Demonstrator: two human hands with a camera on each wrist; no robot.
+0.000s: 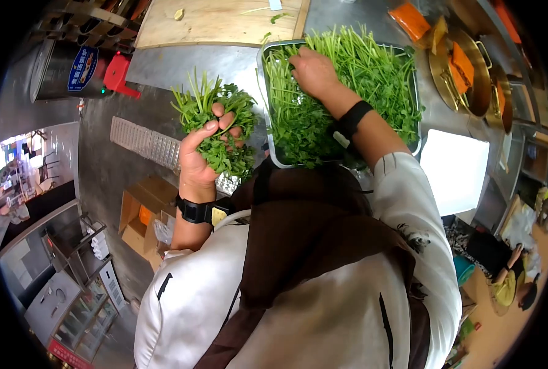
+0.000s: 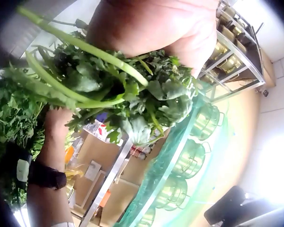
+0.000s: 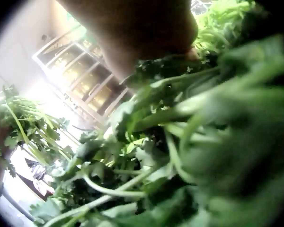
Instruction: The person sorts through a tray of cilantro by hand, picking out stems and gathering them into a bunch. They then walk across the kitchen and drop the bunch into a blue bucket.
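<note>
The left hand (image 1: 201,150) grips a bunch of leafy green herbs (image 1: 228,157), fingers curled round it, left of a metal tray (image 1: 275,154). Stems of that bunch point up and away from the body. Over the tray's upper left part, the right hand (image 1: 314,72) reaches into more herbs (image 1: 372,80); its fingertips are partly hidden among the stems, and whether they pinch any cannot be told. In the left wrist view, the bunch (image 2: 146,94) hangs under the left palm (image 2: 151,28). Leaves (image 3: 146,189) fill much of the right wrist view.
Beyond the hands lies a wooden board (image 1: 218,24) with small scraps. Brass-coloured pans (image 1: 470,67) and orange packets (image 1: 409,21) are at the right. A white panel (image 1: 455,169) is beside the tray. On the floor at the left stands a cardboard box (image 1: 135,212). Another person (image 1: 504,289) is at far right.
</note>
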